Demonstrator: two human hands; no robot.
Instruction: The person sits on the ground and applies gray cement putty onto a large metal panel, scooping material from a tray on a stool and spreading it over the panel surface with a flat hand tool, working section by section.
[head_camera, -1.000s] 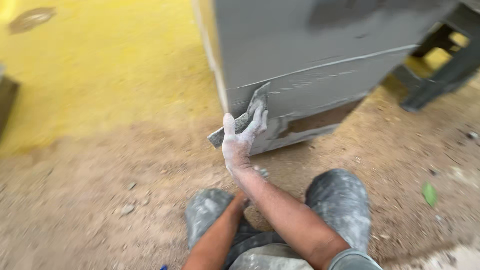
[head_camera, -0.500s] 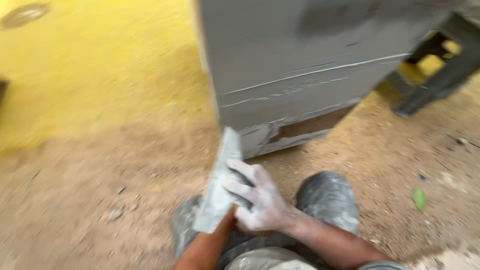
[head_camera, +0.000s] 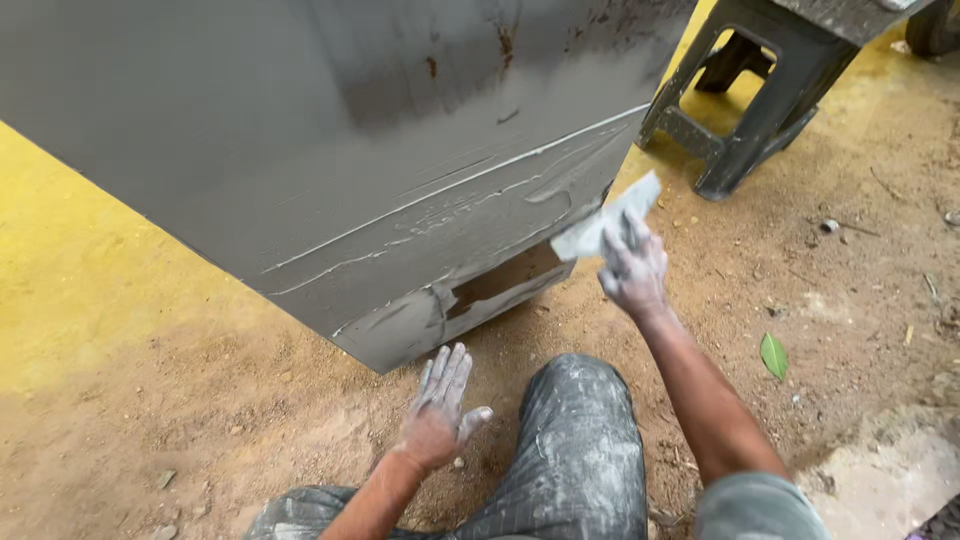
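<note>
A large grey panel (head_camera: 330, 150) coated in wet filler stands on the dirt floor in front of me, with ridges of filler and a bare brown gap (head_camera: 500, 282) near its lower edge. My right hand (head_camera: 632, 268), smeared with grey filler, holds a flat putty scraper (head_camera: 605, 220) against the panel's lower right corner. My left hand (head_camera: 440, 410), also grey with filler, lies flat on the ground with its fingers spread, just below the panel's bottom edge. My knee in paint-stained trousers (head_camera: 575, 450) is between the two arms.
A dark plastic stool (head_camera: 745, 100) stands at the upper right behind the panel. The floor is yellow (head_camera: 80, 290) on the left and brown dirt (head_camera: 860, 300) on the right. A green leaf (head_camera: 773, 356) lies right of my arm.
My right hand carried the scraper from the panel's lower left corner, back toward me, then across to its lower right corner. My left hand came into view and settled on the ground.
</note>
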